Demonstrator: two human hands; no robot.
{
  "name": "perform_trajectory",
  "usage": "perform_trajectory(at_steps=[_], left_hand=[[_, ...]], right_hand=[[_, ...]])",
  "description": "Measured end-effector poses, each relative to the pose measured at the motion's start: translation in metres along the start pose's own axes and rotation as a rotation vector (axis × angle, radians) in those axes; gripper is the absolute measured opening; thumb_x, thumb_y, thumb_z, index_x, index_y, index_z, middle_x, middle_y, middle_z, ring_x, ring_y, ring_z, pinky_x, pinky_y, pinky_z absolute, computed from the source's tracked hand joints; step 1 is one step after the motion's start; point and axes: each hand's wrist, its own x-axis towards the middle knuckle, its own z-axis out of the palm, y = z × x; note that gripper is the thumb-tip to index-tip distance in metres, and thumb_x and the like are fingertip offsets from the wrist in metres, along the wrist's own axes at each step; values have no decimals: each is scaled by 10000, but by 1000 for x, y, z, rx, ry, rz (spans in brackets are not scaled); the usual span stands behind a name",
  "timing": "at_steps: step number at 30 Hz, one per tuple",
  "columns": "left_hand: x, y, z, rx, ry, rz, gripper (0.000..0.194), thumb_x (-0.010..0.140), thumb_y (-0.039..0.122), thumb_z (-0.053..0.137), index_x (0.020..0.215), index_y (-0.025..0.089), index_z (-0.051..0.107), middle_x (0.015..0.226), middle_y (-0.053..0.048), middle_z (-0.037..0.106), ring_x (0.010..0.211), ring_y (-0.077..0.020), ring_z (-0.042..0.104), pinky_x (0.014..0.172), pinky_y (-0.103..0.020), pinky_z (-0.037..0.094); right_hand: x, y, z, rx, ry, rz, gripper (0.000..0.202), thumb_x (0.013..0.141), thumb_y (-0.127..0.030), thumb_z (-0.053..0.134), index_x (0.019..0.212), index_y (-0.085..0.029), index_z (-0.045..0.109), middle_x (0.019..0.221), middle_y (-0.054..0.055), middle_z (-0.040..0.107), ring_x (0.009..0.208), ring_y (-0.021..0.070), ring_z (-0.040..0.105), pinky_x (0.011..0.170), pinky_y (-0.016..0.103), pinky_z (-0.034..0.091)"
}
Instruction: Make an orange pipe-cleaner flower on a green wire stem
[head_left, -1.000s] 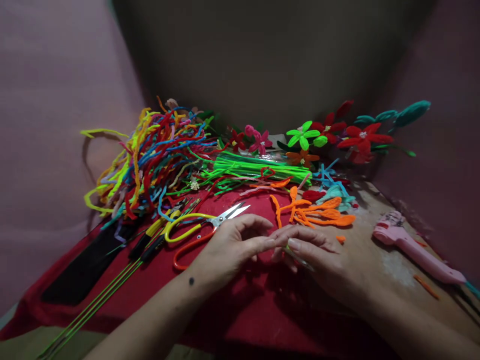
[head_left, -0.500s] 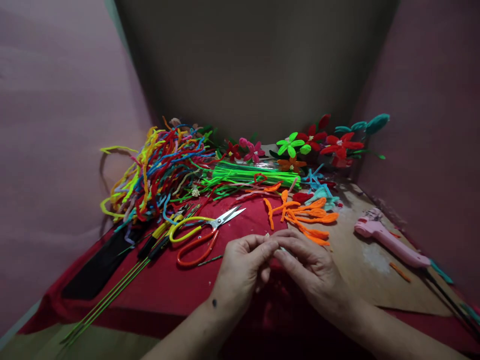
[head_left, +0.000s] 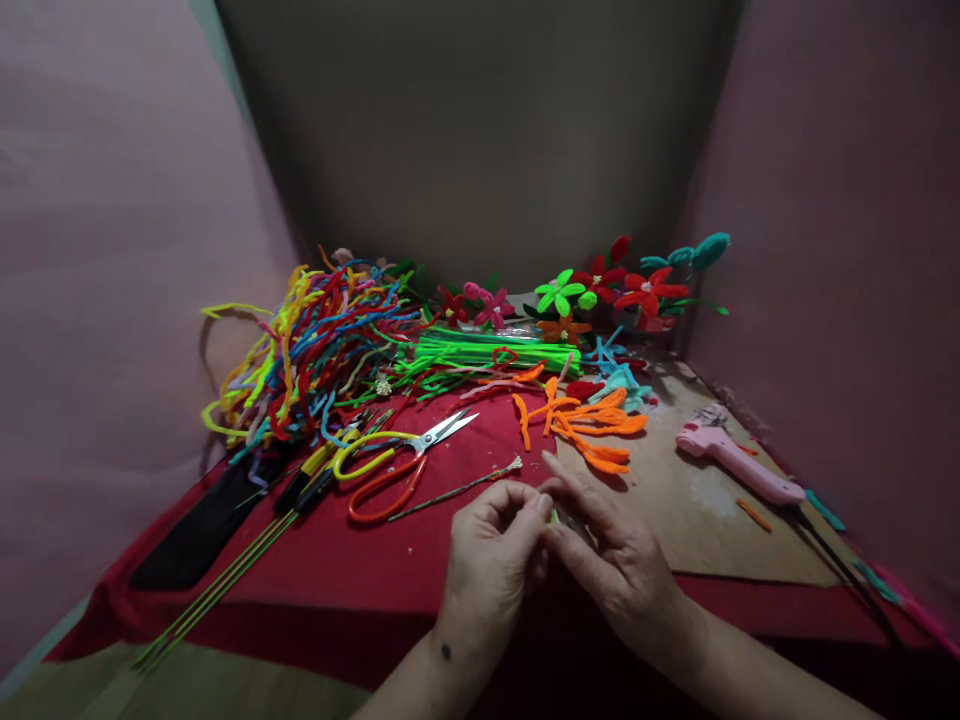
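Observation:
My left hand [head_left: 491,550] and my right hand [head_left: 619,555] meet at the fingertips above the table's front edge. Both are closed in a pinch around something small and yellowish-green [head_left: 555,517], mostly hidden by the fingers. Just beyond them lies a thin dark-green stem [head_left: 454,492] with a pale, bead-like tip. To its left, scissors [head_left: 420,450] with one yellow and one red handle rest with blades parted. Orange fuzzy petals [head_left: 600,425], bent from pipe cleaners, spread out past my right hand.
A heap of many-coloured pipe cleaners [head_left: 315,350] fills the back left, beside a green bundle [head_left: 495,352]. Fuzzy flowers [head_left: 559,293] stand behind. A pink glue gun [head_left: 739,460] with a cord lies on a brown board [head_left: 712,540]. Pliers [head_left: 319,470] and green wires [head_left: 217,590] lie left.
The view has shifted slightly. My hands have drawn a little lower and nearer, uncovering the stem's pale tip. My right fingers have lifted and spread somewhat, and a yellowish-green bit shows between the fingertips.

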Motion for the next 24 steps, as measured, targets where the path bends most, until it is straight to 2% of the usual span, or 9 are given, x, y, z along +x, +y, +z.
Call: perform_trajectory(at_steps=[2,5,10,12,14,17,19,22,24], left_hand=[[-1,1,2,-16,15,-15,228,720,338,645,660,154,526,452,68,459,341,-31,359,349,-157,271],[-3,3,6,-30,43,-13,226,709,323,653,652,153,517,473,69,464,348,-27,368,351,-151,282],[-1,0,8,-156,-48,-213,190,708,282,590,608,161,484,426,68,430,324,-34,341,326,-145,238],[2,-3,7,-107,-116,-278,203,689,278,556,554,171,449,393,69,398,309,-43,308,307,-156,214],[4,-3,6,76,-189,-287,203,676,274,516,516,184,429,354,69,365,290,-54,279,296,-174,187],[8,6,0,512,-268,-239,195,676,241,478,497,190,421,351,61,367,302,-68,315,329,-193,211],[11,19,-10,803,-255,-85,217,721,256,457,517,191,428,414,42,421,365,-89,397,390,-210,281],[18,41,-33,1258,-100,353,225,809,317,428,644,185,508,612,-5,537,582,-138,514,556,-246,364],[24,50,-50,1527,-31,387,192,836,282,399,782,185,556,795,-45,595,726,-173,557,647,-276,384]], right_hand=[[-2,1,-1,-45,38,15,552,822,-226,564,1332,-260,357,1066,60,591,985,170,584,812,264,499],[-2,2,-2,-162,62,-72,565,807,-246,579,1322,-239,346,1024,72,595,946,185,597,799,291,508],[-5,4,-10,-481,94,-375,632,797,-182,575,1362,-203,292,1047,113,607,979,222,583,848,365,490],[-10,8,-17,-574,17,-512,654,791,-163,578,1374,-174,281,1047,122,624,1000,234,581,878,389,475],[-16,12,-26,-638,-129,-633,616,799,-140,553,1364,-153,308,1073,131,631,1030,237,577,911,402,460],[-22,19,-38,-702,-219,-679,532,808,-128,517,1320,-177,382,1099,119,630,1072,241,564,919,408,460],[-22,23,-42,-690,-147,-638,556,803,-149,544,1326,-187,359,1074,111,634,1043,223,580,911,385,470],[-14,24,-42,-634,-49,-489,569,798,-141,560,1319,-188,338,1066,124,612,995,209,591,840,349,506],[-8,26,-40,-635,-59,-427,506,815,-145,533,1291,-173,363,1068,138,601,965,212,594,791,346,520]])
